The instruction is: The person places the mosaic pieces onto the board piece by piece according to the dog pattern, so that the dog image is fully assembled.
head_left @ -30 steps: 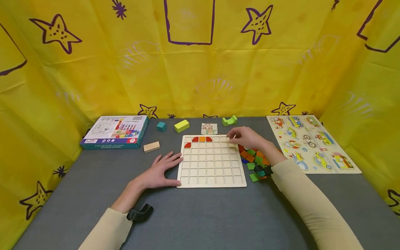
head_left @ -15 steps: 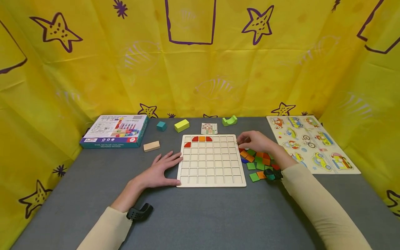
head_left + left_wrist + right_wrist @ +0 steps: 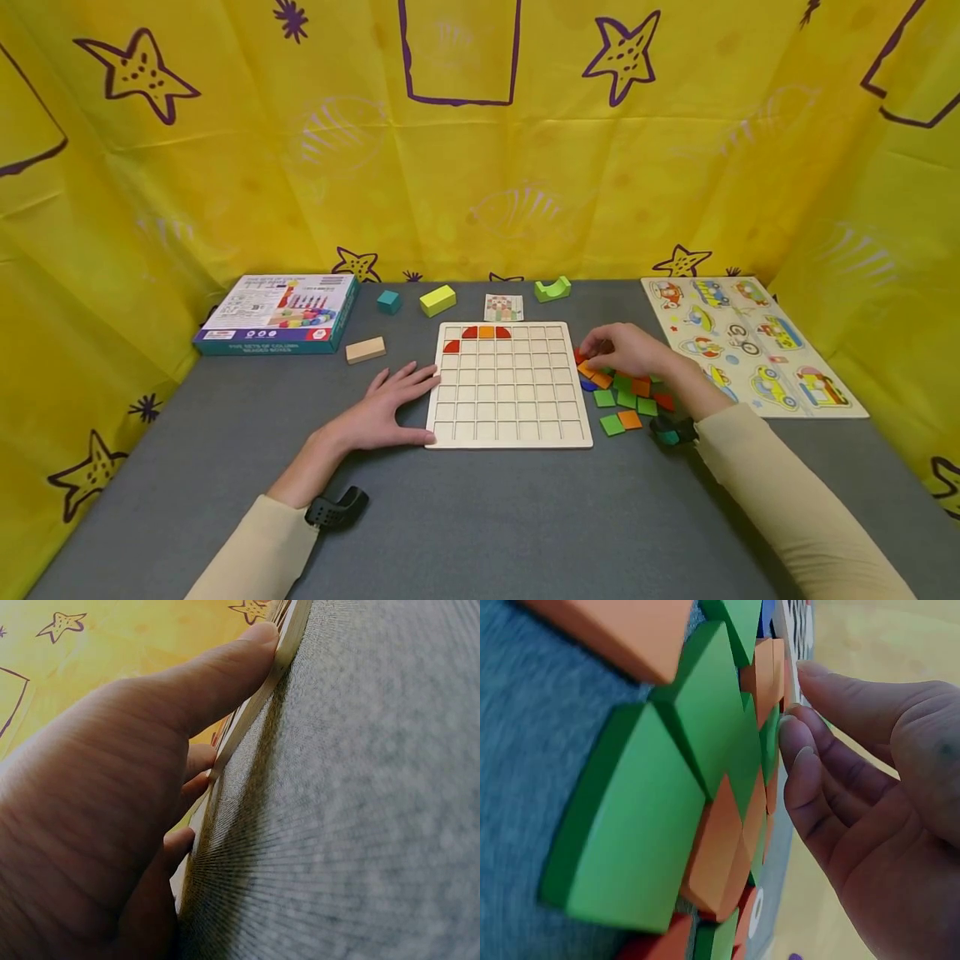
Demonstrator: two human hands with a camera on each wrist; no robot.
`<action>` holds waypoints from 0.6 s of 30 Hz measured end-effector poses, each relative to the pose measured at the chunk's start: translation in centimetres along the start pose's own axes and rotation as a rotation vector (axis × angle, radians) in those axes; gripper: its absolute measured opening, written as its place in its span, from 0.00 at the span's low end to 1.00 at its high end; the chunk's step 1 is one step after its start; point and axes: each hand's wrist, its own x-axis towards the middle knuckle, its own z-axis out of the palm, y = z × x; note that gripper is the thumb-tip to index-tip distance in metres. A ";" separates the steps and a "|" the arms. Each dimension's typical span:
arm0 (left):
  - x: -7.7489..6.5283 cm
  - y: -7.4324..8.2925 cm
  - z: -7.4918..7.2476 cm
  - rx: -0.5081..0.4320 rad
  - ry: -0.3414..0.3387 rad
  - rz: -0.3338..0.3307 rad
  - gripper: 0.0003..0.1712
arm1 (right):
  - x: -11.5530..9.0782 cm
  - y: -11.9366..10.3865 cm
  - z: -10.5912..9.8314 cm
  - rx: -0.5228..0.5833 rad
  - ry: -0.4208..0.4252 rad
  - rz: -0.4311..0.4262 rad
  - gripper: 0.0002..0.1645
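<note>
In the head view a wooden grid board (image 3: 508, 396) lies flat on the grey table. Near its upper left sit several tiles, red rounded ones (image 3: 452, 347) and one orange square (image 3: 486, 332). My left hand (image 3: 386, 414) rests with spread fingers along the board's left edge; its thumb (image 3: 232, 671) lies against the edge in the left wrist view. Beside the board's right edge, my right hand (image 3: 628, 350) is over a heap of tiles, fingers loosely bent. In the right wrist view its fingertips (image 3: 795, 735) are close to orange (image 3: 765, 675) and green tiles (image 3: 637, 817), with nothing visible between them.
Behind the board lie a small pattern card (image 3: 503, 307), a yellow block (image 3: 438, 301), a teal cube (image 3: 388, 302) and a green arch block (image 3: 552, 289). A plain wooden block (image 3: 365, 350) and a boxed toy (image 3: 277, 315) are left. A picture puzzle board (image 3: 750, 350) lies right.
My right hand has moved from the board's upper right corner rightward and down to the heap of tiles. My left hand has stayed at the board's left edge.
</note>
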 end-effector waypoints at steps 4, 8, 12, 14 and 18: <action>0.0 0.0 -0.1 0.002 0.000 0.001 0.55 | -0.6 0.3 -0.3 -0.018 0.015 -0.011 0.09; 0.0 0.0 -0.1 0.008 0.003 0.002 0.55 | -1.2 0.6 -0.6 -0.036 0.015 -0.012 0.09; 0.0 -0.2 0.0 0.009 0.008 0.013 0.55 | -1.4 0.9 -0.7 -0.057 0.009 -0.027 0.09; 0.0 -0.2 0.0 0.006 0.011 0.021 0.55 | -1.5 1.0 -0.8 -0.064 0.005 -0.032 0.10; 0.0 -0.2 0.0 0.011 0.011 0.021 0.55 | -1.5 1.2 -1.0 -0.079 -0.014 -0.046 0.10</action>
